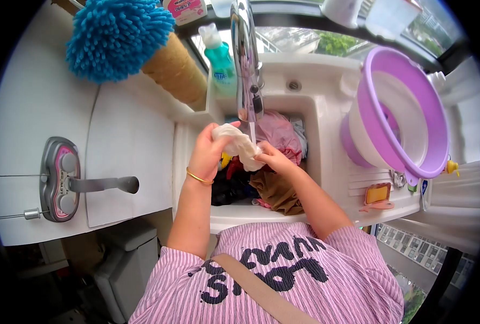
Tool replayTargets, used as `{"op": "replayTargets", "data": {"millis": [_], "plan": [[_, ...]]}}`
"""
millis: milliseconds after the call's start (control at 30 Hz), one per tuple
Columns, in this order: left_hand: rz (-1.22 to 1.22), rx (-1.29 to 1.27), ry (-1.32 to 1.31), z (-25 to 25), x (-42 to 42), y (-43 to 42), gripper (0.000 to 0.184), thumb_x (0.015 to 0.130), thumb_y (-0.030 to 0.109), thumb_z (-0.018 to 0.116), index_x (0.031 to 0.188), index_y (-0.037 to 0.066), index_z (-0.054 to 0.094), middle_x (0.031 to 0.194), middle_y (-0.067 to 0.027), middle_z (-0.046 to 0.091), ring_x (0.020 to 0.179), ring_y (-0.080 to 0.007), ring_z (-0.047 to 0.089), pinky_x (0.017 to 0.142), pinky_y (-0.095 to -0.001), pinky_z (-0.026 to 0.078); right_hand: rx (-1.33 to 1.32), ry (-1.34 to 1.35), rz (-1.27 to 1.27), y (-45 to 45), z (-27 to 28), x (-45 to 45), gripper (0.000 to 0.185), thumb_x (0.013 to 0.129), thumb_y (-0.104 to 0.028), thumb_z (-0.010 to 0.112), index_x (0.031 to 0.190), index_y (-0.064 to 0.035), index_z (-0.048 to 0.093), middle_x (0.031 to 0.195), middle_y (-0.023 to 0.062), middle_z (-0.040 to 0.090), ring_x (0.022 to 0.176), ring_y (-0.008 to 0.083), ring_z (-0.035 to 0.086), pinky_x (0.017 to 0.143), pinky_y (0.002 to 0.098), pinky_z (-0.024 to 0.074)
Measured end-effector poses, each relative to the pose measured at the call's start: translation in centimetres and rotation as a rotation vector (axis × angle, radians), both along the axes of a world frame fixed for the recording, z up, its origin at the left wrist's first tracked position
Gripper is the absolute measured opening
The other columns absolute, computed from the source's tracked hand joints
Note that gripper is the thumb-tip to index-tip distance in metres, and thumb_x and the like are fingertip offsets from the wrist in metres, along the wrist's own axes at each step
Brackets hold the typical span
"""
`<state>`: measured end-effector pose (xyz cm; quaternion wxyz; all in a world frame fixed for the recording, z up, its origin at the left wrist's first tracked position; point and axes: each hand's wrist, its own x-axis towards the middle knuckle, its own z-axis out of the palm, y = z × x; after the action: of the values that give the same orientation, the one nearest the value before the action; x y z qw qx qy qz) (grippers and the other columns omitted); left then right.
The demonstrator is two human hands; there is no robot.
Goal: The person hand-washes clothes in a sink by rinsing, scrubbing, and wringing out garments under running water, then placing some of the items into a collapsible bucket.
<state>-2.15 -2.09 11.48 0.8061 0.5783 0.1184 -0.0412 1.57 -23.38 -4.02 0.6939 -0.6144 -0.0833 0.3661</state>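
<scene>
A white cloth [239,144] is stretched between my two hands, beneath the chrome faucet [243,59], from which a thin stream of water runs. My left hand [208,148], with a gold bangle at the wrist, grips the cloth's left end. The right end is pinched in my right hand [275,158]. Below them the sink [314,135] holds a pile of laundry: pink fabric [275,132], a brown cloth [277,193] and black pieces [229,186].
A green bottle [221,67] stands left of the faucet. The purple and white basin [358,129] leans on the right ledge, near a yellow sponge [377,193]. At the upper left are a blue fluffy duster [118,38] and a rope-wrapped post [178,73].
</scene>
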Motion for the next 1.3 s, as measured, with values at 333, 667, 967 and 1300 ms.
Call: {"op": "replayTargets", "data": {"millis": [333, 667, 967, 1300], "plan": [[0.054, -0.419, 0.677, -6.8, 0.1, 0.6, 0.060, 0.097, 0.046, 0.062, 0.148, 0.017, 0.046, 0.161, -0.0150, 0.028, 0.151, -0.0361, 0.022, 0.110, -0.0815, 0.017, 0.138, 0.116, -0.205, -0.2, 5.3, 0.8, 0.035, 0.104, -0.026, 0.061, 0.132, -0.0066, 0.057, 0.114, 0.0034, 0.067, 0.102, 0.0118, 0.063, 0.086, 0.0300, 0.0519], [0.030, -0.888, 0.385, -16.3, -1.8, -4.8, 0.041, 0.103, 0.047, 0.053, 0.124, 0.012, 0.060, 0.124, -0.0091, 0.061, 0.117, -0.0268, 0.058, 0.099, -0.0531, 0.048, -0.222, -1.163, -0.033, 6.9, 8.8, -5.2, 0.031, 0.088, -0.032, 0.074, 0.083, -0.0052, 0.060, 0.078, 0.0137, 0.062, 0.070, 0.0356, 0.065, 0.063, 0.0451, 0.0516], [0.171, -0.682, 0.511, -15.2, -0.3, -5.7, 0.051, 0.106, 0.054, 0.042, 0.126, 0.011, 0.062, 0.127, -0.0110, 0.067, 0.117, -0.0278, 0.065, 0.104, -0.0463, 0.051, -0.719, -0.735, -0.218, 2.1, 1.0, 1.2, 0.037, 0.094, -0.039, 0.065, 0.081, -0.0044, 0.057, 0.078, 0.0236, 0.066, 0.078, 0.0449, 0.065, 0.066, 0.0536, 0.0498], [0.158, -0.580, 0.097, -18.5, -3.3, -5.1, 0.041, 0.106, 0.047, 0.046, 0.128, 0.015, 0.060, 0.119, -0.0049, 0.065, 0.114, -0.0217, 0.062, 0.101, -0.0402, 0.049, -0.216, -1.115, -0.075, 6.6, 9.7, -4.2, 0.031, 0.086, -0.034, 0.073, 0.082, -0.0064, 0.060, 0.074, 0.0139, 0.063, 0.072, 0.0364, 0.067, 0.063, 0.0466, 0.0525]]}}
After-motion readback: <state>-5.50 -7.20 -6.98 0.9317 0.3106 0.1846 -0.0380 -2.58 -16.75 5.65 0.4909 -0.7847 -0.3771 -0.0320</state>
